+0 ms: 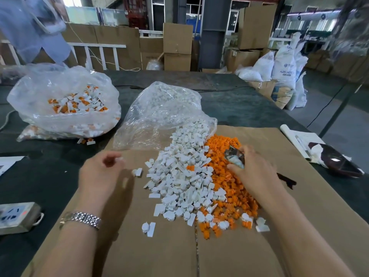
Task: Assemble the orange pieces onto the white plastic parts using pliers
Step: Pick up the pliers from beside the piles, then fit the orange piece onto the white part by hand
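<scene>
between both hands (103, 172) (253, 172) — white parts (179, 176) left, orange pieces (229, 186) right.

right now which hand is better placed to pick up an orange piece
Right. The right hand already holds the metal pliers over the pile of small orange plastic pieces; the left hand is beyond the white pile.

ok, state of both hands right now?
Left hand: fingers curled, blurred; contents cannot be told.
Right hand: grips the pliers over the orange pieces.
</scene>
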